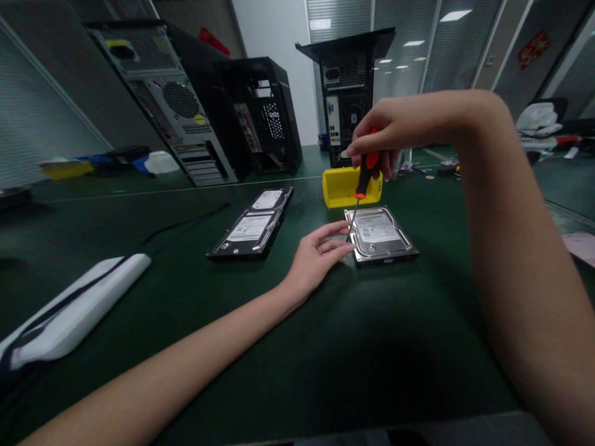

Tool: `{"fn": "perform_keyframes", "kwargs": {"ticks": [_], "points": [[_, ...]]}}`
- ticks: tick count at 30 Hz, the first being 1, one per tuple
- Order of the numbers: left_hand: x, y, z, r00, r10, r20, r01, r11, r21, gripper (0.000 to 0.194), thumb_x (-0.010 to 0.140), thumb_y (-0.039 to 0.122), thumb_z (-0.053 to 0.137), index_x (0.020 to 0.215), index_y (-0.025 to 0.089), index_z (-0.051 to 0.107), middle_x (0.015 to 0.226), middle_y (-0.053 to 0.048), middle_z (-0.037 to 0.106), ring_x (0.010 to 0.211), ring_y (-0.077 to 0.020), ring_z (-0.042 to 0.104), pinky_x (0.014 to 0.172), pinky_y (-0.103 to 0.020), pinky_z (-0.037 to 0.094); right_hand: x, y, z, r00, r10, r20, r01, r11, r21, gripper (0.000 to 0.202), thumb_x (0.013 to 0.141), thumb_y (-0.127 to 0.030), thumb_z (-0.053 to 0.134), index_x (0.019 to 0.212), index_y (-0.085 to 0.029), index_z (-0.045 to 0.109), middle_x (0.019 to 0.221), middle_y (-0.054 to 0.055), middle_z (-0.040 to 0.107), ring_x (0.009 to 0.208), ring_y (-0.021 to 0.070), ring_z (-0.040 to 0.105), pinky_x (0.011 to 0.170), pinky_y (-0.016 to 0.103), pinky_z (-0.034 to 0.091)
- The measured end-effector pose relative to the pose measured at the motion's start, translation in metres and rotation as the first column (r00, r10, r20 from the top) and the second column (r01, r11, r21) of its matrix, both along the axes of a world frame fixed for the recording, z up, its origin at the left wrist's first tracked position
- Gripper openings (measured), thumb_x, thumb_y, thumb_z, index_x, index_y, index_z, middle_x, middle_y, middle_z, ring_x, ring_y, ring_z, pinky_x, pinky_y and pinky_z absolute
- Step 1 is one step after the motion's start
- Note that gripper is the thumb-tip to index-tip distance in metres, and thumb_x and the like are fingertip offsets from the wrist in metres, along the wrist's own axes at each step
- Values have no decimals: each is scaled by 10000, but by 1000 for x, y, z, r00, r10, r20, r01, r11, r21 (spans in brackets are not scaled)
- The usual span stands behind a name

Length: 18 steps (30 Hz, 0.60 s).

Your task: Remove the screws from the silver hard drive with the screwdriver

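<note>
A hard drive (pixel 379 230), silver with a white label, lies flat on the green table. My left hand (pixel 320 251) is at its left edge, thumb and fingertips pinching there around the screwdriver's tip; the exact contact is partly hidden. Above the drive, my right hand (pixel 379 139) grips a screwdriver (pixel 367 176) with a red and black handle from the top. Its thin shaft slants down to the drive's left edge, close to my left fingertips. Just behind the drive stands a yellow plastic bin (pixel 341 189).
Two more hard drives (pixel 251 228) lie end to end on the left. Computer cases (pixel 181 105) stand at the back left, with another case (pixel 344 93) behind the bin. A white object with a black cable (pixel 88 300) lies at front left. Small tools (pixel 449 167) are scattered at back right.
</note>
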State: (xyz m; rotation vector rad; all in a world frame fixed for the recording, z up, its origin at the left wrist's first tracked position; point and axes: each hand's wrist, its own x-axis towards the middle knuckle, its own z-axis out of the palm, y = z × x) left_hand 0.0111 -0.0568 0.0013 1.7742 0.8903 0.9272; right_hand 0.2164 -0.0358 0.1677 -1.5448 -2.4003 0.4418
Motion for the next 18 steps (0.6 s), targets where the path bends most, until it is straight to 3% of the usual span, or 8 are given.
{"fn": "perform_keyframes", "kwargs": {"ticks": [3, 7, 13, 18], "points": [[0, -1, 1, 1000, -15, 15, 16, 999, -52, 460, 809, 203, 622, 1256, 138, 531, 1243, -120, 609, 1011, -175, 646, 896, -319, 543, 2, -2, 0, 999, 30, 20, -30, 1000, 8, 484, 805, -599, 500, 974, -175, 658, 899, 62, 698, 682, 136, 644, 638, 281, 546], [0, -1, 2, 1000, -22, 10, 23, 998, -62, 395, 827, 161, 592, 1220, 130, 567, 1179, -102, 649, 1053, -163, 627, 947, -322, 506, 4, -9, 2, 1000, -3, 15, 3, 1000, 6, 471, 824, -578, 489, 990, -165, 644, 887, 67, 690, 737, 147, 648, 665, 280, 541], [-1, 1, 0, 998, -8, -56, 8, 1000, 3, 303, 809, 253, 632, 1082, 123, 640, 1002, -93, 699, 918, -168, 662, 854, -315, 537, 6, -10, 3, 1000, -22, 17, 23, 999, -34, 448, 823, -571, 497, 1055, -212, 634, 939, 46, 692, 800, 168, 655, 707, 311, 547], [-2, -3, 1, 995, -16, -98, 26, 995, 96, 345, 797, 283, 647, 1099, 117, 619, 962, -91, 713, 863, -171, 676, 793, -303, 537, 4, -12, 4, 999, -30, 13, 31, 999, -27, 497, 802, -606, 505, 1036, -193, 650, 936, 58, 698, 801, 185, 656, 700, 325, 547]]}}
